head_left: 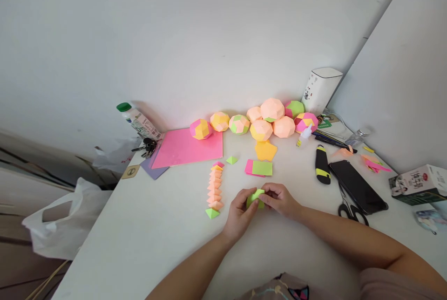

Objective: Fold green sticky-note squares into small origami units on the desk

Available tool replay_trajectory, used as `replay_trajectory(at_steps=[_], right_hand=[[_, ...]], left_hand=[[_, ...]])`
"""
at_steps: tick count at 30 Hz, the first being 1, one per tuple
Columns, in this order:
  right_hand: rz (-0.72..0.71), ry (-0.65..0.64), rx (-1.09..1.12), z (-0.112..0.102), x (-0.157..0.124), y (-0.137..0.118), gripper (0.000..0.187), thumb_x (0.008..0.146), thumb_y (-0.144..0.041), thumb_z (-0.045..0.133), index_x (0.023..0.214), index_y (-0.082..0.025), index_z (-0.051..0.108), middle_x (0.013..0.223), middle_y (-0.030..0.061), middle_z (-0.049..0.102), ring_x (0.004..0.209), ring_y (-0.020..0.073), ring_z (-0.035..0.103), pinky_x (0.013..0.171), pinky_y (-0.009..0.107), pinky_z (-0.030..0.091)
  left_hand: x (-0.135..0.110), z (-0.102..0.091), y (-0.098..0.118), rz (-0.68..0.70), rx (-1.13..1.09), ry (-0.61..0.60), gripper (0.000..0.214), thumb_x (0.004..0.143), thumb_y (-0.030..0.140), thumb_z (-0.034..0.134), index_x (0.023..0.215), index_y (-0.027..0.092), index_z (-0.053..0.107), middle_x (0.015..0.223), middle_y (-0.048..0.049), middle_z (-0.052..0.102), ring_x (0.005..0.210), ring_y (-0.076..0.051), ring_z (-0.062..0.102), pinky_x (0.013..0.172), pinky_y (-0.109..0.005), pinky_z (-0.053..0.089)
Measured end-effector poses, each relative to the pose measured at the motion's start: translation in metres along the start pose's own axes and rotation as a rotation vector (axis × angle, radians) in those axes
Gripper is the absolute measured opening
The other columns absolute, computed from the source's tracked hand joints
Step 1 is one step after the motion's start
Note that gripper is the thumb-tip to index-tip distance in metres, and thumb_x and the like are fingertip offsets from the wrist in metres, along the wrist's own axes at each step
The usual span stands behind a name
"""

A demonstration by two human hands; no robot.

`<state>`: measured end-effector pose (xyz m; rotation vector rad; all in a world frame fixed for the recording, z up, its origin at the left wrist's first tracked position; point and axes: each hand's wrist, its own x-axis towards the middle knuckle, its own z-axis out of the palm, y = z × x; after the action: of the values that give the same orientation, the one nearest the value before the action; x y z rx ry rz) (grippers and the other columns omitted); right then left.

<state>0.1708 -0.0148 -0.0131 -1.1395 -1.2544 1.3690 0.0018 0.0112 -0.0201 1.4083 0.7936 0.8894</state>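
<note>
Between my two hands is a small green sheet of paper [254, 199], partly folded. My left hand [240, 211] pinches its left and lower side, thumb in front. At the upper right edge, the thumb and fingers of my right hand [280, 200] grip the same paper. Just beyond the hands lies a stack of green and pink paper slips [262, 168]. To the left runs a row of folded paper pyramids [214, 186], mostly peach, with a green pyramid [212, 213] at the near end. Another green pyramid [232, 160] sits apart.
Several faceted paper balls [261, 130] line the wall, by a pink board [188, 148] and a yellow paper pentagon [266, 151]. At right are a glue bottle [304, 136], a utility knife [322, 165], scissors [352, 211] and a phone [358, 186]. A white bottle [139, 122] leans at left.
</note>
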Motion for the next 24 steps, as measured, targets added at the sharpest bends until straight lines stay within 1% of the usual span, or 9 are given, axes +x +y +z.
replay_trajectory(at_steps=[3, 7, 10, 13, 15, 18, 21, 24], right_hand=[[-0.013, 0.004, -0.028, 0.000, 0.000, 0.001, 0.026, 0.081, -0.041, 0.059, 0.071, -0.018, 0.053, 0.057, -0.0034, 0.047, 0.048, 0.0094, 0.044, 0.045, 0.023, 0.036], [-0.043, 0.040, -0.060, 0.001, -0.001, 0.000, 0.027, 0.080, -0.042, 0.059, 0.069, -0.018, 0.052, 0.060, -0.0027, 0.048, 0.047, 0.0092, 0.044, 0.045, 0.024, 0.037], [-0.085, 0.070, -0.091, 0.002, -0.001, -0.002, 0.028, 0.078, -0.043, 0.061, 0.067, -0.018, 0.053, 0.062, -0.0015, 0.050, 0.048, 0.0098, 0.044, 0.045, 0.024, 0.038], [-0.111, 0.094, -0.119, 0.002, -0.001, -0.004, 0.027, 0.076, -0.042, 0.064, 0.066, -0.018, 0.054, 0.063, -0.0006, 0.051, 0.051, 0.0105, 0.044, 0.047, 0.025, 0.037], [-0.074, 0.089, -0.075, 0.002, 0.000, -0.003, 0.025, 0.074, -0.040, 0.066, 0.070, -0.018, 0.055, 0.061, -0.0018, 0.050, 0.051, 0.0105, 0.044, 0.048, 0.024, 0.038], [0.005, 0.085, 0.042, 0.001, 0.001, 0.001, 0.027, 0.073, -0.040, 0.068, 0.083, -0.019, 0.054, 0.063, -0.0032, 0.050, 0.052, 0.0101, 0.046, 0.049, 0.024, 0.040], [0.017, 0.066, 0.078, 0.000, 0.002, 0.003, 0.030, 0.074, -0.040, 0.067, 0.093, -0.019, 0.057, 0.065, -0.0034, 0.049, 0.052, 0.0094, 0.046, 0.049, 0.023, 0.040], [-0.010, 0.042, 0.054, -0.001, 0.003, 0.002, 0.025, 0.075, -0.038, 0.066, 0.089, -0.018, 0.062, 0.058, -0.0046, 0.047, 0.048, 0.0086, 0.042, 0.047, 0.023, 0.036]], left_hand=[[0.000, 0.000, -0.003, -0.003, 0.015, 0.015, 0.031, 0.080, 0.032, 0.059, 0.110, 0.024, 0.061, 0.091, -0.0048, 0.058, 0.085, -0.018, 0.053, 0.076, -0.030, 0.045], [0.000, -0.001, -0.004, -0.047, 0.042, 0.043, 0.031, 0.080, 0.035, 0.060, 0.107, 0.023, 0.064, 0.082, -0.0034, 0.056, 0.075, -0.016, 0.051, 0.069, -0.028, 0.044], [0.000, -0.001, -0.001, -0.064, 0.084, 0.019, 0.030, 0.080, 0.038, 0.058, 0.105, 0.022, 0.067, 0.078, -0.0035, 0.055, 0.071, -0.016, 0.049, 0.065, -0.027, 0.042], [0.000, -0.001, 0.004, -0.042, 0.133, -0.018, 0.028, 0.082, 0.039, 0.055, 0.100, 0.022, 0.069, 0.071, -0.0025, 0.053, 0.067, -0.015, 0.047, 0.063, -0.026, 0.040], [0.000, -0.001, 0.007, -0.034, 0.137, -0.020, 0.027, 0.083, 0.039, 0.055, 0.096, 0.021, 0.070, 0.069, -0.0016, 0.051, 0.065, -0.014, 0.046, 0.062, -0.025, 0.039], [0.000, 0.000, 0.008, -0.045, 0.117, -0.028, 0.026, 0.082, 0.040, 0.054, 0.092, 0.021, 0.070, 0.068, -0.0009, 0.051, 0.063, -0.014, 0.044, 0.061, -0.024, 0.038], [0.000, 0.000, 0.009, -0.061, 0.099, -0.048, 0.027, 0.083, 0.040, 0.054, 0.090, 0.020, 0.070, 0.068, -0.0011, 0.053, 0.064, -0.014, 0.043, 0.061, -0.024, 0.037], [0.000, 0.000, 0.009, -0.063, 0.108, -0.056, 0.028, 0.083, 0.041, 0.053, 0.088, 0.020, 0.070, 0.067, -0.0012, 0.052, 0.063, -0.013, 0.043, 0.060, -0.024, 0.037]])
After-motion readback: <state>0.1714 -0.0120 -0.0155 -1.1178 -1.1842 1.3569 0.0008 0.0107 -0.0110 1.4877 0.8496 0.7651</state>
